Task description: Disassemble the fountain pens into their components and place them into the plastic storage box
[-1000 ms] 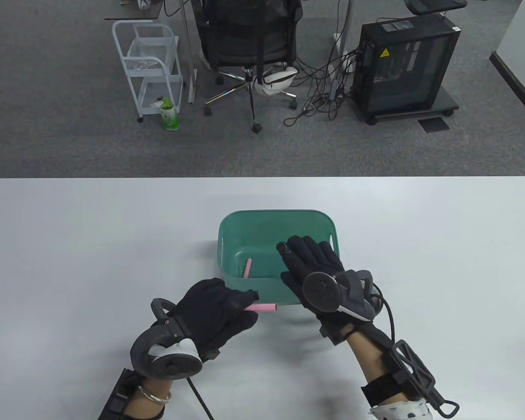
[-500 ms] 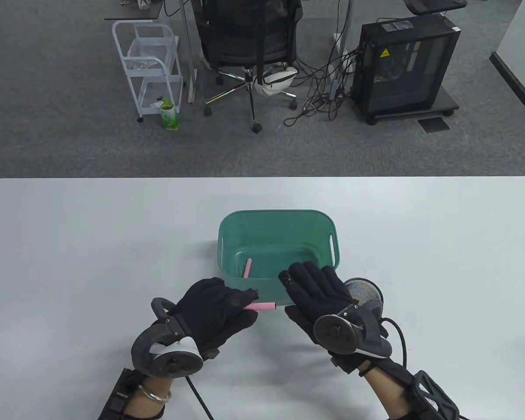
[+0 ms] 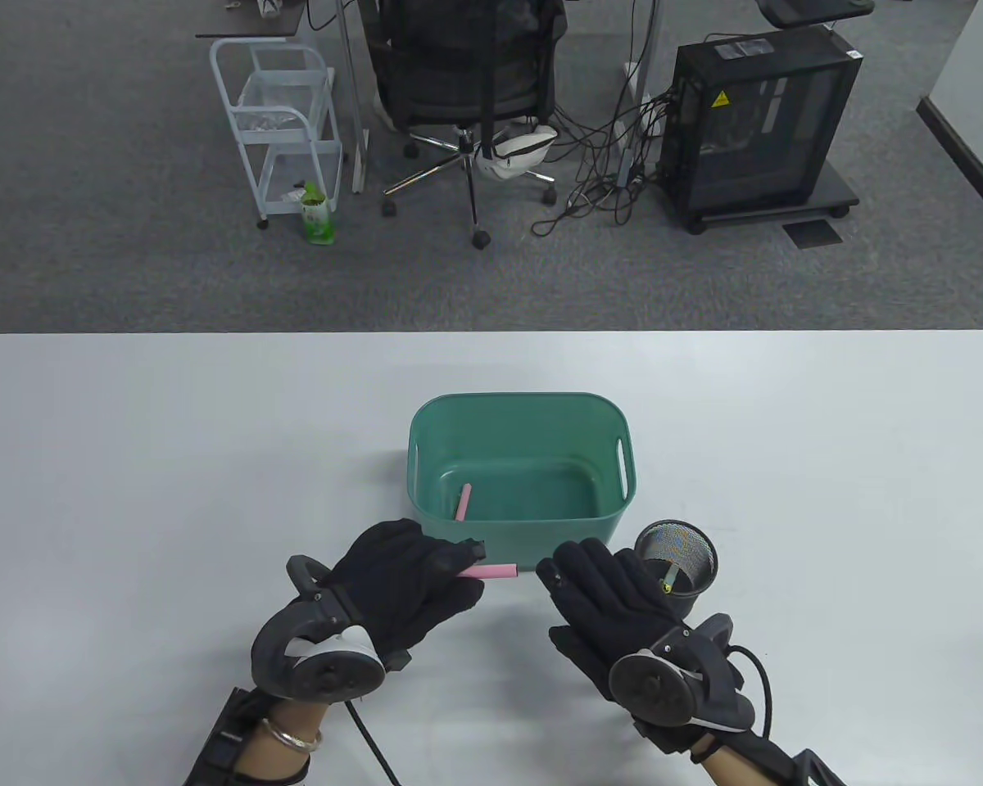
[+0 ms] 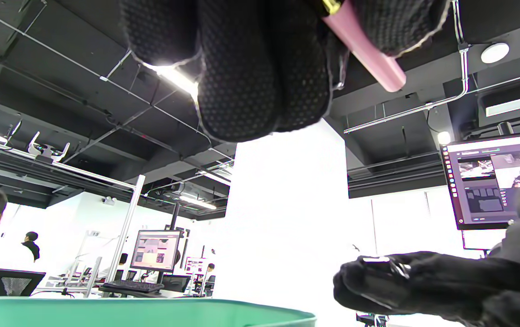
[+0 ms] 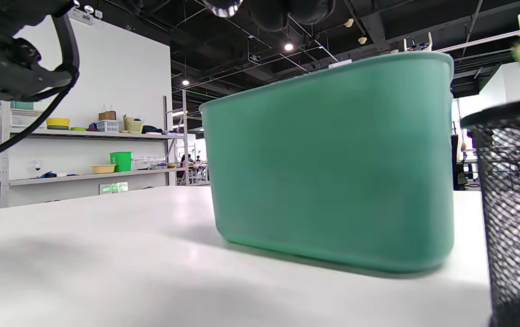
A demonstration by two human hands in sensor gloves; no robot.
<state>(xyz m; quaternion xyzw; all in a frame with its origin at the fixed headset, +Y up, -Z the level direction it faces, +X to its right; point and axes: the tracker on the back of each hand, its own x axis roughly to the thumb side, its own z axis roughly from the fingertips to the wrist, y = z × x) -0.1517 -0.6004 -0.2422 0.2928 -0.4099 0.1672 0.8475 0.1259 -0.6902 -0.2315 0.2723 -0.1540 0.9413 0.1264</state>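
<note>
right hand point(image 3: 614, 606) withdrawn from box point(image 3: 518, 409); left hand point(image 3: 401, 581) holds pen point(image 3: 491, 572)

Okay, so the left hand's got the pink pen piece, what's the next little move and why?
Probably bring the right hand across to grip the free end of the pink pen piece and pull or twist it apart. The left hand pinches one end just outside the green storage box, the right hand is open and holds nothing, and only one pink part lies in the box.
</note>
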